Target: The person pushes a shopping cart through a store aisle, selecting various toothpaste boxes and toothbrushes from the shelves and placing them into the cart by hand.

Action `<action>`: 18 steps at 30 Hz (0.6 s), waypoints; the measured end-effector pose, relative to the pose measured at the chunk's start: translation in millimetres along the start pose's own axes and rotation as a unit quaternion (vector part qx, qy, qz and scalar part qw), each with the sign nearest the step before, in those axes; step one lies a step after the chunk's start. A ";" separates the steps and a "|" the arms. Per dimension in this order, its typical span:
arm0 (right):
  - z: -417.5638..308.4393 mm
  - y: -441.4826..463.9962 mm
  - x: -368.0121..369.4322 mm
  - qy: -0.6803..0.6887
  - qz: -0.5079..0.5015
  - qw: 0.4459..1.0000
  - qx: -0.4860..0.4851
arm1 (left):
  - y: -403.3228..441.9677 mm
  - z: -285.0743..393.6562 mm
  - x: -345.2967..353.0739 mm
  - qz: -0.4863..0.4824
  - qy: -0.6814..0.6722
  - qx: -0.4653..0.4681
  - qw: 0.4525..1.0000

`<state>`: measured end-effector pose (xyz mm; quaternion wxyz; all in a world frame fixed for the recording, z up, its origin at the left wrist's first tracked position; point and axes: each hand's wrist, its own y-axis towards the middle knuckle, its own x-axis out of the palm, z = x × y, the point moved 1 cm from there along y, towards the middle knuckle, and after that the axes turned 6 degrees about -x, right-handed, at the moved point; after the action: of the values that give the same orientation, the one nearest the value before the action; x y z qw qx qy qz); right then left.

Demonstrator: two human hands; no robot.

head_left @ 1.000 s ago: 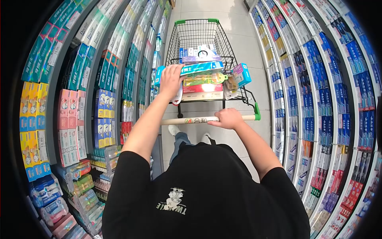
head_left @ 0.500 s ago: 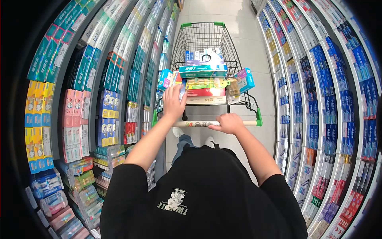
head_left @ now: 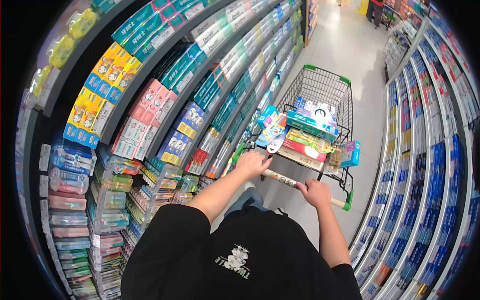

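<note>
My left hand is closed over the left part of the cream shopping cart handle, its fingertips partly hidden. Toward the handle's right end, my right hand grips the same bar, thumb along the top. Beyond the bar stands the wire shopping cart with green corners. Its near end carries stacked goods: a teal toothpaste box, a yellow-green toothbrush pack and a cardboard-coloured box. A blue box sits at the right, and a colourful pack leans at the left.
Shelves of toothpaste boxes and hanging toothbrush packs line the left side close by. Another shelf with blue boxes runs along the right. The pale tiled aisle floor stretches ahead, and a person stands far off.
My left hand has come back from the goods at the cart's near left onto the handle. The view has turned, so the cart appears farther right and angled. My right hand still holds the bar.
</note>
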<state>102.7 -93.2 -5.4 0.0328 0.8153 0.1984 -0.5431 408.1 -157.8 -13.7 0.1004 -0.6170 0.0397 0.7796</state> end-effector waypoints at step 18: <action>56.8 129.5 -35.2 -0.051 -0.028 0.998 0.020 | 146.4 -5.0 -9.2 -0.013 0.005 -0.019 1.000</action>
<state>87.9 -237.7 -17.9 0.0109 0.7811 0.2083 -0.5886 384.8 -302.8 -15.1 0.0989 -0.6233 0.0171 0.7755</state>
